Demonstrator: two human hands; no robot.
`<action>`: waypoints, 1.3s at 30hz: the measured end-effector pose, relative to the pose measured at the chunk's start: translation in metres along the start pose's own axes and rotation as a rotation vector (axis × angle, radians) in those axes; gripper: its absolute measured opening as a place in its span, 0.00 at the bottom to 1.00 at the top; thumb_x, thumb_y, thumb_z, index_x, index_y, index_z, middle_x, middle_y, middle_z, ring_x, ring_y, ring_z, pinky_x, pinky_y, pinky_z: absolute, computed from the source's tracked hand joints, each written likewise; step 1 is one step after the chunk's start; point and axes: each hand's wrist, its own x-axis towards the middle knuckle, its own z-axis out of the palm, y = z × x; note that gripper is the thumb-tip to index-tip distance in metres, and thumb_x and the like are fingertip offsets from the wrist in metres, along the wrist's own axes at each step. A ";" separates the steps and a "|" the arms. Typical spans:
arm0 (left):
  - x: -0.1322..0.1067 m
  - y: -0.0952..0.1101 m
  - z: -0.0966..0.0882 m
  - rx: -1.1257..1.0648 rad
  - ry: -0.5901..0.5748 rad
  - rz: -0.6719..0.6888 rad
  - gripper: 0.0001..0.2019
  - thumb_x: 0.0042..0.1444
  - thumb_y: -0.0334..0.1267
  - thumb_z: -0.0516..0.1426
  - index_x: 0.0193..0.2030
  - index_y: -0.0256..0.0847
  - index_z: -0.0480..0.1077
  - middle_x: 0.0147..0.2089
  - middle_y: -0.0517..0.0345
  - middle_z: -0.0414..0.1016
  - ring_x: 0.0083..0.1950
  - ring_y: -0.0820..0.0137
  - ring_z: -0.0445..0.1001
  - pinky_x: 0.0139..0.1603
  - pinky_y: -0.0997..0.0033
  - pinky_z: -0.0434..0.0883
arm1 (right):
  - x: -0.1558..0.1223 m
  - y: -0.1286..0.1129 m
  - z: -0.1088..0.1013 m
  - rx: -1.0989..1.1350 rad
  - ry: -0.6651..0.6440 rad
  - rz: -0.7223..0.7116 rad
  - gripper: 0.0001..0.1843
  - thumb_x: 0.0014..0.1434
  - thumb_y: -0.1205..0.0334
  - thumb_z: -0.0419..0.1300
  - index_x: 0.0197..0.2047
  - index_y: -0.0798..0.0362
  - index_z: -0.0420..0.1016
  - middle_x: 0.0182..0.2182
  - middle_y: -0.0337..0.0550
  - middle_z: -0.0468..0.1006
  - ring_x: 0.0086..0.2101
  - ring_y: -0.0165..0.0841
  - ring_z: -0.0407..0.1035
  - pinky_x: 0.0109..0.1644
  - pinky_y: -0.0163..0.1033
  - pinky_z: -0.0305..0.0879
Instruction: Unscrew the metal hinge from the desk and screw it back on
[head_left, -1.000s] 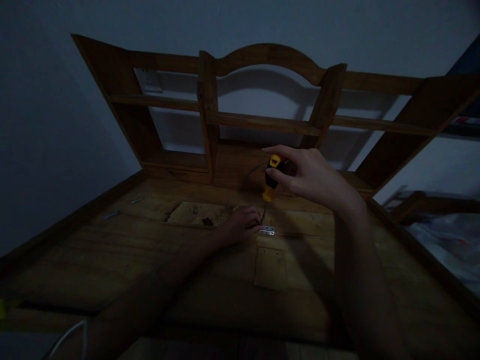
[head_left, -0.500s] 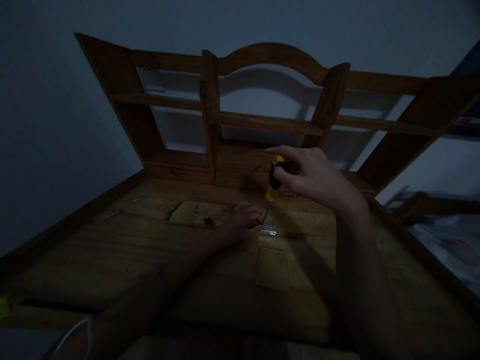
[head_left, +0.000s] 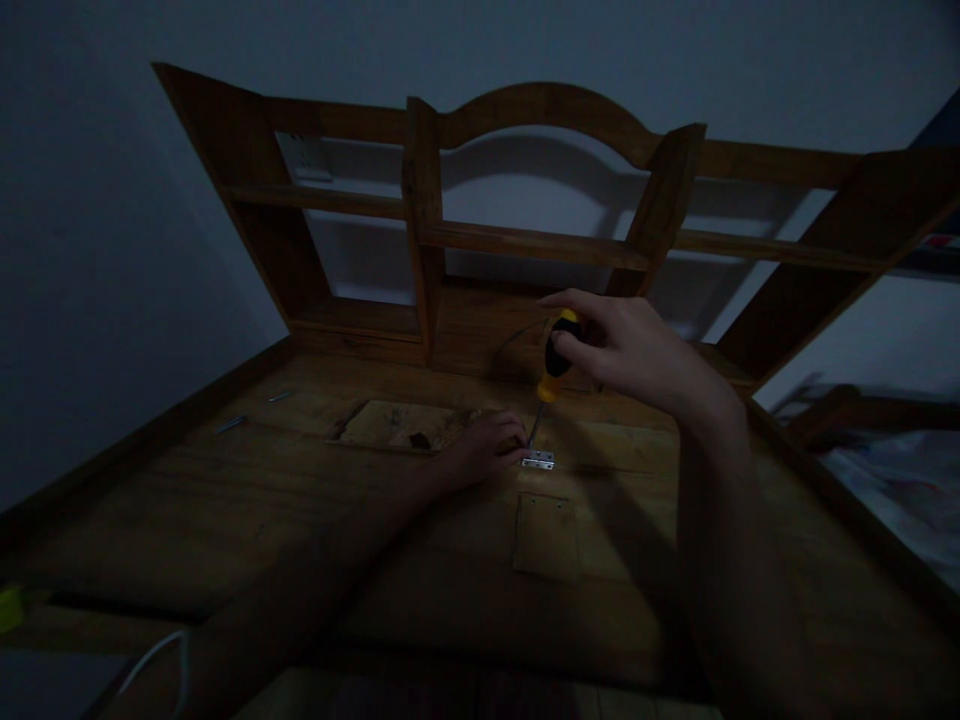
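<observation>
My right hand (head_left: pixel 630 345) is closed around the yellow and black handle of a screwdriver (head_left: pixel 561 350), which leans slightly right of upright. Its shaft runs down to the left end of a small metal hinge (head_left: pixel 540 460) lying on the wooden desktop. Close beside the tip, my left hand (head_left: pixel 491 440) has its fingers bent together and pinches that end of the hinge. Whether a screw sits under the tip is hidden by the fingers. Just nearer to me, a rectangular wooden panel (head_left: pixel 546 540) with two small holes lies in the surface.
A wooden shelf unit (head_left: pixel 536 240) rises along the back against the wall. On the wooden desktop (head_left: pixel 300 500), two small metal pieces (head_left: pixel 231 424) lie to the left. Behind my left hand is a rough recess (head_left: pixel 382 425). Something yellow (head_left: pixel 10 608) shows at the left edge.
The screwdriver handle and my right hand have shifted slightly right, with a bit more tilt. My left hand stays at the hinge, and the whole view has moved very little.
</observation>
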 end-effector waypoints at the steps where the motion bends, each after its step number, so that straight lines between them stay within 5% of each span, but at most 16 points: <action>1: 0.000 0.000 0.000 0.003 -0.003 0.003 0.08 0.67 0.41 0.59 0.40 0.39 0.72 0.43 0.55 0.74 0.46 0.68 0.73 0.49 0.68 0.69 | -0.001 0.000 -0.001 0.006 -0.009 0.008 0.21 0.65 0.60 0.55 0.58 0.54 0.77 0.44 0.46 0.83 0.42 0.39 0.75 0.46 0.41 0.66; 14: 0.000 0.001 -0.002 -0.024 -0.006 0.015 0.06 0.66 0.38 0.59 0.39 0.39 0.72 0.43 0.55 0.73 0.45 0.69 0.73 0.48 0.69 0.70 | -0.002 0.004 -0.006 -0.042 0.034 0.002 0.21 0.67 0.46 0.58 0.50 0.52 0.82 0.33 0.44 0.83 0.33 0.38 0.75 0.38 0.39 0.64; 21: 0.000 0.001 -0.001 0.006 0.004 0.015 0.06 0.66 0.38 0.60 0.39 0.39 0.72 0.42 0.56 0.74 0.46 0.69 0.73 0.49 0.69 0.70 | -0.004 0.002 -0.010 0.049 0.021 -0.023 0.20 0.65 0.55 0.57 0.56 0.50 0.81 0.46 0.45 0.83 0.39 0.40 0.76 0.43 0.42 0.68; 27: 0.001 0.004 -0.003 -0.002 -0.006 0.002 0.06 0.66 0.38 0.59 0.38 0.40 0.72 0.42 0.55 0.74 0.45 0.68 0.73 0.48 0.68 0.70 | -0.005 0.001 -0.011 0.034 0.028 0.012 0.20 0.65 0.55 0.58 0.56 0.51 0.81 0.37 0.44 0.84 0.34 0.39 0.76 0.38 0.41 0.67; 33: 0.002 0.006 -0.005 -0.026 -0.022 -0.003 0.06 0.67 0.38 0.59 0.38 0.39 0.72 0.43 0.55 0.73 0.45 0.68 0.73 0.48 0.69 0.70 | -0.004 0.003 -0.010 0.023 0.050 0.017 0.17 0.64 0.46 0.61 0.44 0.50 0.80 0.31 0.41 0.81 0.31 0.35 0.73 0.35 0.38 0.62; 39: 0.001 0.005 -0.004 -0.013 -0.018 -0.005 0.06 0.66 0.38 0.59 0.39 0.39 0.72 0.43 0.55 0.74 0.46 0.69 0.73 0.49 0.69 0.70 | -0.002 0.005 -0.007 -0.077 0.087 0.026 0.25 0.61 0.36 0.62 0.33 0.51 0.73 0.24 0.38 0.73 0.25 0.31 0.64 0.30 0.37 0.52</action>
